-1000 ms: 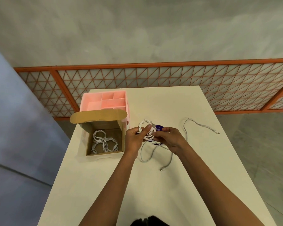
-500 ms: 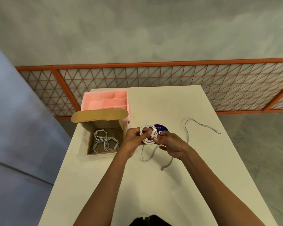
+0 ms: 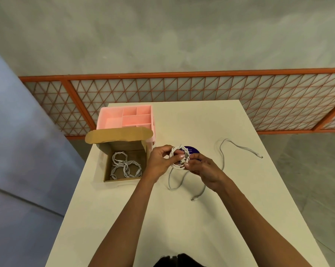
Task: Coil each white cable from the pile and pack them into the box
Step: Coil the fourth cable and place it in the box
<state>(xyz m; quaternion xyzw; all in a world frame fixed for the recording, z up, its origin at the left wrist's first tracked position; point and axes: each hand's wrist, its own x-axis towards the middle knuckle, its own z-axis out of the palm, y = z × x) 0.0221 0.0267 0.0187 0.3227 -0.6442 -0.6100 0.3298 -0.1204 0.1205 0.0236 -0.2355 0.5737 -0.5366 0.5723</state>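
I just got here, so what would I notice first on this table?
In the middle, the left hand and right hand grip a coiled white cable. Left of them, an open brown cardboard box holds more white cable coils, with a pink plastic compartment tray behind it.

A pink plastic compartment organiser (image 3: 124, 117) stands far left on the white rectangular table (image 3: 182, 218). A round purple printed disc (image 3: 192, 150) lies mid-table. An orange lattice fence (image 3: 201, 89) runs behind.

One camera rides on the person's head. It looks forward and down, close over the surface (image 3: 182, 218).
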